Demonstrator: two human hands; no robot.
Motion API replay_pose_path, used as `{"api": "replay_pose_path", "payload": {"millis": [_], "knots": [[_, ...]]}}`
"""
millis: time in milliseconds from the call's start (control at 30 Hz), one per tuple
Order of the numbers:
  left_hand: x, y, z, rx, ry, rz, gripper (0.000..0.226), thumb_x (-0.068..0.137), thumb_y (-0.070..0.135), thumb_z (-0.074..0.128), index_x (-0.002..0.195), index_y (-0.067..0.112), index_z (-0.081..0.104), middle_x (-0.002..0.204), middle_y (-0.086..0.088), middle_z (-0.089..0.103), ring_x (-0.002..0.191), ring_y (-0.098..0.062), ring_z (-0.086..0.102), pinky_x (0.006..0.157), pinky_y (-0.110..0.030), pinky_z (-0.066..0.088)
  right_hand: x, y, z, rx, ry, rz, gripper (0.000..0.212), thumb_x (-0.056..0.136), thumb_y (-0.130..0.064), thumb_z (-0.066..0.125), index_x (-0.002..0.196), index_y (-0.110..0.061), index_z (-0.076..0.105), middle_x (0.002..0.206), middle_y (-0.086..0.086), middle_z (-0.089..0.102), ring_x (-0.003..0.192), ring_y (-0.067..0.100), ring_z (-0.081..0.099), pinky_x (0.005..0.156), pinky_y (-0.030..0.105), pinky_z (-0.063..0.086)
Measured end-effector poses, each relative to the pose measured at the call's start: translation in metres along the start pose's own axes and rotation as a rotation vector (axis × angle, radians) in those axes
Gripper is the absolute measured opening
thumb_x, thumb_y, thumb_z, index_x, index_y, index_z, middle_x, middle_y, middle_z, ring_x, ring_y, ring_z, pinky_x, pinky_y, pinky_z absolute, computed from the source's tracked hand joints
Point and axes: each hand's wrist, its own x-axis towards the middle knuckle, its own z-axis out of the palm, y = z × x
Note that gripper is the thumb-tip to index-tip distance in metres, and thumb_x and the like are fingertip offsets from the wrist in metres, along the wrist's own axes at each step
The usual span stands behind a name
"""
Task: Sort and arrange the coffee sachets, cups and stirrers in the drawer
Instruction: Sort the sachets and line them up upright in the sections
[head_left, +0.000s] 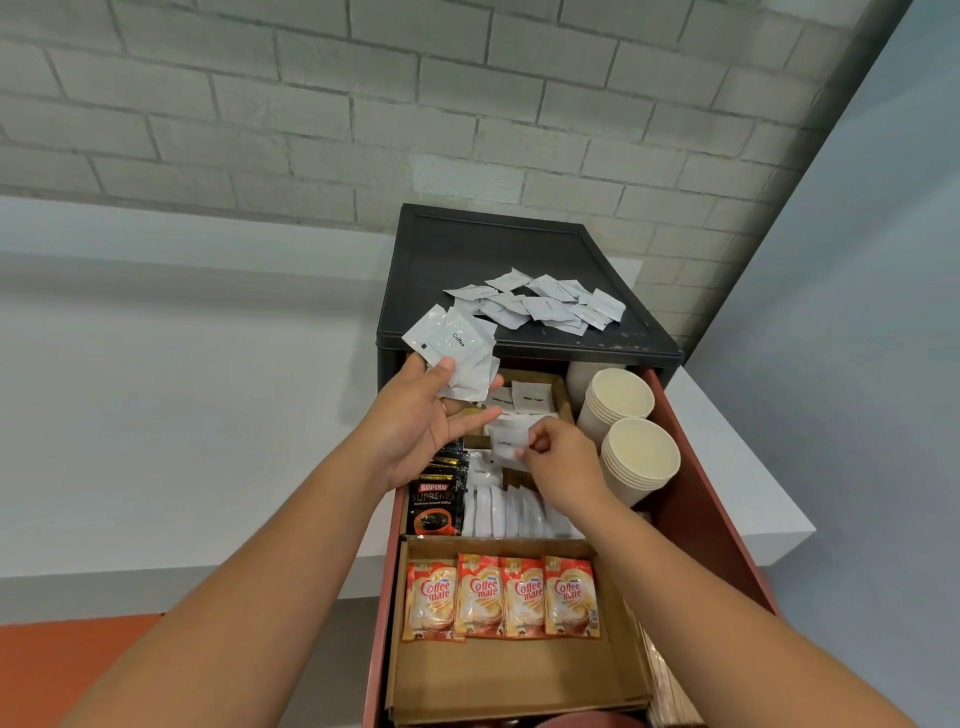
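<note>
Coffee sachets (457, 353) fanned in left hand (421, 421), right hand (561, 467) pinching one sachet (506, 444) over drawer (711, 499)

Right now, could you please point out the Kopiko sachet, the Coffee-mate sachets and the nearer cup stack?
Kopiko sachet (435, 501): head view, front label.
Coffee-mate sachets (501, 596): head view, middle of row.
Nearer cup stack (640, 451): head view, top cup's inside.

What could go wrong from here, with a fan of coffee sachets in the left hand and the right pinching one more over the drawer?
1. The left hand holds its white coffee sachets loosely fanned; taking another could let some slip into the wrong compartment.
2. The loose sachet pile lies near the cabinet top's front edge, so a brush could knock sachets off.
3. The right hand works beside the stacked paper cups; a bump might tip them.
</note>
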Motion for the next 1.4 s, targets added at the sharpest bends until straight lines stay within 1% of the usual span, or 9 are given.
{"api": "replay_pose_path", "payload": {"millis": [233,367,533,667,867,1033,1200,1333,1400], "knots": [[0.001,-0.001,0.000,-0.010,0.010,-0.004,0.032,0.106,0.015,0.039,0.134,0.028,0.047,0.125,-0.005,0.067,0.109,-0.026,0.069,0.077,-0.040,0.061,0.011,-0.003,0.011,-0.217,-0.161,0.050,0.037,0.076,-0.014,0.081,0.090,-0.021,0.047,0.088,0.003,0.066,0.084,0.020,0.060,0.055,0.021,0.036],[0.003,-0.002,-0.001,-0.007,0.002,-0.006,0.029,0.106,0.014,0.039,0.128,0.029,0.051,0.118,-0.002,0.071,0.109,-0.027,0.069,0.077,-0.040,0.061,0.011,-0.004,0.010,-0.272,-0.163,0.010,0.044,0.074,-0.014,0.081,0.096,-0.018,0.043,0.093,0.009,0.066,0.088,0.025,0.061,0.070,0.032,0.048],[0.005,-0.003,-0.002,0.013,-0.007,-0.002,0.029,0.106,0.015,0.039,0.129,0.029,0.051,0.118,-0.002,0.072,0.110,-0.027,0.069,0.077,-0.040,0.060,0.011,0.000,0.009,-0.309,-0.170,-0.065,0.022,0.080,-0.003,0.067,0.080,-0.021,0.053,0.088,0.004,0.069,0.083,0.020,0.061,0.065,0.024,0.044],[0.005,-0.004,-0.002,0.010,-0.008,-0.003,0.028,0.106,0.015,0.039,0.126,0.030,0.052,0.119,-0.003,0.071,0.109,-0.027,0.069,0.078,-0.040,0.060,0.011,-0.002,0.010,-0.230,-0.143,-0.048,0.016,0.084,-0.005,0.067,0.082,-0.018,0.058,0.080,-0.003,0.060,0.076,0.013,0.055,0.050,0.008,0.033],[0.004,-0.003,-0.002,0.008,-0.011,-0.002,0.029,0.106,0.015,0.040,0.127,0.031,0.051,0.122,-0.004,0.069,0.110,-0.027,0.068,0.081,-0.041,0.060,0.008,-0.005,0.014,-0.314,-0.150,-0.087,0.017,0.083,-0.002,0.060,0.083,-0.018,0.063,0.096,0.006,0.069,0.093,0.023,0.060,0.072,0.026,0.045],[0.004,-0.003,-0.002,0.008,-0.013,0.000,0.028,0.107,0.015,0.039,0.127,0.029,0.051,0.116,-0.002,0.072,0.109,-0.028,0.069,0.079,-0.040,0.060,0.006,-0.007,0.010,-0.384,-0.088,-0.193,0.015,0.085,-0.012,0.061,0.086,-0.026,0.063,0.092,-0.002,0.064,0.090,0.021,0.060,0.064,0.026,0.040],[0.004,-0.004,-0.002,0.020,-0.021,0.001,0.027,0.107,0.014,0.039,0.123,0.031,0.052,0.115,0.000,0.073,0.110,-0.027,0.069,0.079,-0.039,0.060,0.006,-0.010,0.008,-0.517,-0.187,-0.339,0.023,0.090,-0.029,0.061,0.111,-0.028,0.072,0.106,0.001,0.062,0.098,0.021,0.059,0.076,0.031,0.049],[0.004,-0.003,-0.002,0.022,-0.017,0.001,0.028,0.106,0.014,0.039,0.124,0.032,0.052,0.115,0.001,0.073,0.110,-0.027,0.068,0.080,-0.040,0.060,0.009,-0.007,0.012,-0.690,-0.260,-0.290,0.026,0.096,-0.035,0.053,0.115,-0.032,0.071,0.121,0.000,0.063,0.105,0.022,0.059,0.083,0.032,0.052],[0.003,-0.002,-0.002,0.024,-0.013,0.002,0.028,0.106,0.014,0.039,0.124,0.031,0.052,0.117,0.000,0.072,0.110,-0.027,0.068,0.081,-0.040,0.060,0.010,-0.007,0.009,-0.654,-0.235,-0.285,0.026,0.096,-0.031,0.053,0.115,-0.032,0.070,0.117,0.001,0.064,0.103,0.023,0.060,0.077,0.028,0.049]]}}
